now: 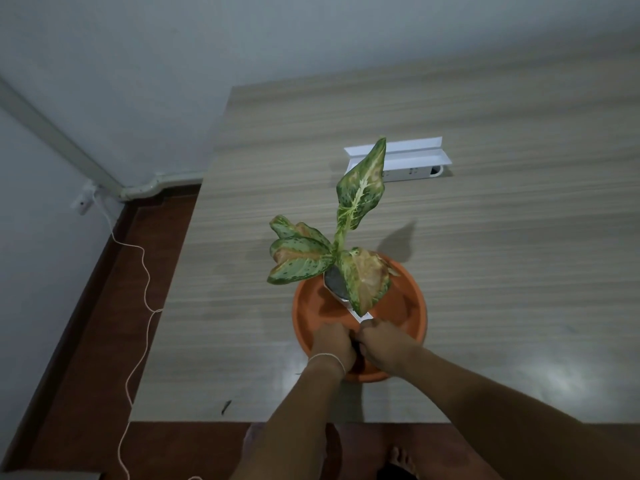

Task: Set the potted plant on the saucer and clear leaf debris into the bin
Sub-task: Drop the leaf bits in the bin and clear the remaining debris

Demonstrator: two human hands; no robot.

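A potted plant (349, 244) with speckled green and pinkish leaves stands over the orange saucer (408, 306) near the table's front edge. Its white pot (341, 289) is mostly hidden by leaves and by my hands. My left hand (334, 344) and my right hand (379, 339) are side by side at the pot's near side, fingers curled around it, above the saucer's front half. Whether the pot rests on the saucer I cannot tell. A small dark bit of leaf debris (225, 407) lies on the table near the front left corner.
The wooden table (485, 237) runs back to the wall. A white power strip with a folded white card (398, 159) lies behind the plant. A white cord (138, 306) trails over the red floor at left. Bare feet show below the table edge. No bin is in view.
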